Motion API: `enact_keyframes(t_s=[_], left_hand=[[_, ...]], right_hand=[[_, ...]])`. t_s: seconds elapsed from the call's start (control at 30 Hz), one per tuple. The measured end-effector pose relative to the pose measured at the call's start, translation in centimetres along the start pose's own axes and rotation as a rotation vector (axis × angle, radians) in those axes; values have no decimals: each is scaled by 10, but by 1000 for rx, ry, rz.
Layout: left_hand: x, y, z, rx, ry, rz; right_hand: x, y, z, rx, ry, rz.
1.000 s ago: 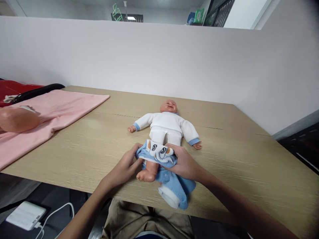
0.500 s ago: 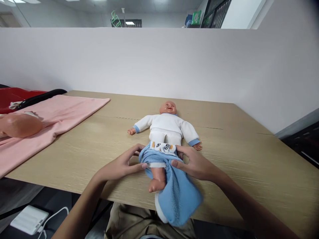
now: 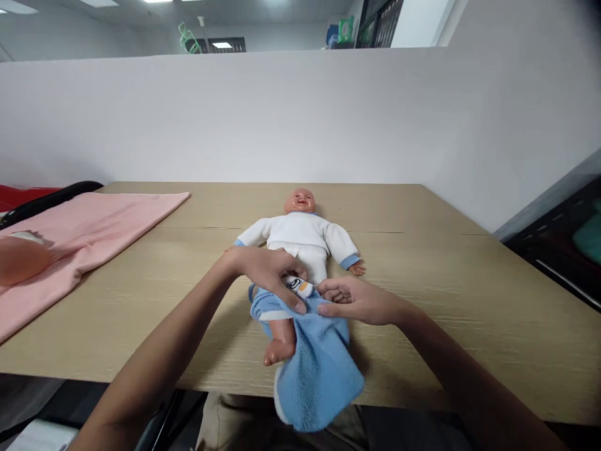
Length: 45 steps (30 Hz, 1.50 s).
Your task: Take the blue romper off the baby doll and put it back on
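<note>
A baby doll (image 3: pixel 300 232) in a white top lies face up on the wooden table (image 3: pixel 422 300), head away from me. Blue fleece trousers (image 3: pixel 319 363) with a cartoon-eye waistband are drawn up to its hips; one bare foot sticks out of the left leg, the other leg of the cloth hangs over the table's near edge. My left hand (image 3: pixel 272 272) lies over the doll's waist, fingers curled on the waistband. My right hand (image 3: pixel 352 300) pinches the waistband at the doll's other hip.
A pink cloth (image 3: pixel 84 232) is spread over the table's left part, with a blurred flesh-coloured object (image 3: pixel 19 263) lying on it. A white partition wall (image 3: pixel 282 119) rises behind the table. A dark shelf (image 3: pixel 563 244) stands at the right.
The trousers have been pulled further up the doll, from its knees to its hips. My left hand has moved from the doll's side onto its waist. The camera has tilted slightly.
</note>
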State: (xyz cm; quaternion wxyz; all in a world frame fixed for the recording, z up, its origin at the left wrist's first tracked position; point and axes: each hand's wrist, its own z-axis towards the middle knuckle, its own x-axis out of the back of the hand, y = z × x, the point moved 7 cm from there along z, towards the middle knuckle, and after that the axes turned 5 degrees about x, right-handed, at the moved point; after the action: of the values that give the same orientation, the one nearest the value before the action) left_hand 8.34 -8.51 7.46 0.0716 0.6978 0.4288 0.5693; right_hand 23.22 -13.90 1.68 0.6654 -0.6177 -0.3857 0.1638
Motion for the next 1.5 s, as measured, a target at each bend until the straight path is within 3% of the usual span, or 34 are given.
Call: enact_keyframes(t_s=[0.1, 0.23, 0.37, 0.47, 0.63, 0.77, 0.93, 1.03, 1.1, 1.2, 1.27, 1.37, 1.5], left_hand=[[-7, 0, 19, -92, -144, -84], [-9, 0, 28, -241, -67, -256], [-13, -18, 32, -208, 41, -410], [-20, -30, 36, -194, -14, -576], [-32, -28, 35, -267, -190, -675], [-27, -29, 33, -300, -108, -686], [-20, -35, 31, -238, 40, -702], [-21, -37, 32, -199, 69, -753], [-21, -38, 33, -210, 72, -777], [-25, -35, 35, -282, -9, -758], [-29, -34, 35, -298, -96, -677], [-33, -37, 36, -241, -172, -557], [-29, -41, 35, -236, -117, -519]], right_hand=[[15, 5, -6, -22, 20, 120], [27, -7, -13, 125, 100, 321], [25, -8, -12, 165, 141, 500], [26, -4, -9, 143, 196, 483], [35, -11, -5, 192, 348, 345], [40, -10, -6, 204, 392, 330], [39, 9, -9, 81, 310, 331], [29, 15, -7, 42, 171, 382], [20, 12, -7, 34, 49, 426], [15, 11, -9, -13, -26, 380], [16, 12, -10, -28, -30, 319], [24, 12, -10, 72, 57, 352], [31, 16, -10, 177, 171, 434]])
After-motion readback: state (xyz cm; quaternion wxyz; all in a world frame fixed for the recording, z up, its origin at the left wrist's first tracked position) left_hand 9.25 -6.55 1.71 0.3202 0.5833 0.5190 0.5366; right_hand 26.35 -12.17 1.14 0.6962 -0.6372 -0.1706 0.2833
